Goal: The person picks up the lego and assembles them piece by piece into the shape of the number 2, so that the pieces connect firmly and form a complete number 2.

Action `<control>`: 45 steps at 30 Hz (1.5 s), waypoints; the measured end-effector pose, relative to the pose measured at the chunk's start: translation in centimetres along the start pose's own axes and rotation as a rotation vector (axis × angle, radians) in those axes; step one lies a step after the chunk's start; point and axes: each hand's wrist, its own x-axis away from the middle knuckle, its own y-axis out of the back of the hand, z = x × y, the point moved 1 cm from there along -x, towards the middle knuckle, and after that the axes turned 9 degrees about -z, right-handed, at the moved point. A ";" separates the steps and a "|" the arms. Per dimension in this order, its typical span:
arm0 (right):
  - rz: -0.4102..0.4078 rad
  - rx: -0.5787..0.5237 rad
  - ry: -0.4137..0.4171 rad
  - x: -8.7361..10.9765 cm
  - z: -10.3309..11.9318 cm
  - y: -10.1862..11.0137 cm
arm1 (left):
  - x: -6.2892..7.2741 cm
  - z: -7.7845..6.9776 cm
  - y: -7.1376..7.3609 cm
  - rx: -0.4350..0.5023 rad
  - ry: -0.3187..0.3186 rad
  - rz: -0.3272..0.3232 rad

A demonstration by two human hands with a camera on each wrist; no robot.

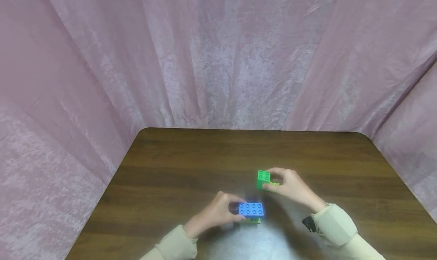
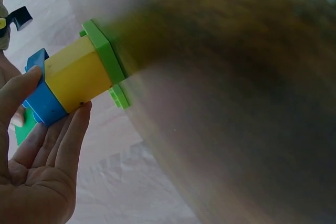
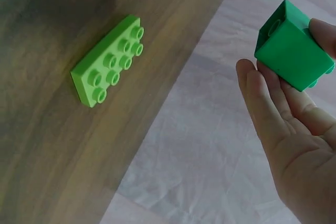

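My left hand [image 1: 218, 210] pinches a blue toy brick [image 1: 250, 210] between thumb and fingers. In the left wrist view, that blue brick sits on a yellow brick [image 2: 79, 74], which stands on a light green flat brick [image 2: 105, 51]. My right hand [image 1: 290, 186] grips a green two-by-two brick [image 1: 263, 179] by its sides, studs upward. In the right wrist view, the green brick's hollow underside faces the tabletop. Apart from it, a second light green flat brick [image 3: 107, 61] lies on the table with its studs up, partly hidden by the right hand in the head view.
The brown wooden table [image 1: 191, 154] has rounded far corners. Pink velvety curtains [image 1: 239, 63] hang behind it and at both sides. A dark band with a black piece [image 1: 308, 224] shows at the right wrist, by the pale sleeve.
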 end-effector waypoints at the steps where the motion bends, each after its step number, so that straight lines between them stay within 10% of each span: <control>1: -0.004 -0.012 -0.001 0.3 0.0 0.0 | 0.0 0.0 0.0 0.000 0.001 -0.002; 45: 0.075 -0.150 0.084 4.7 -0.2 -2.8 | -0.2 0.2 0.0 0.061 -0.005 0.029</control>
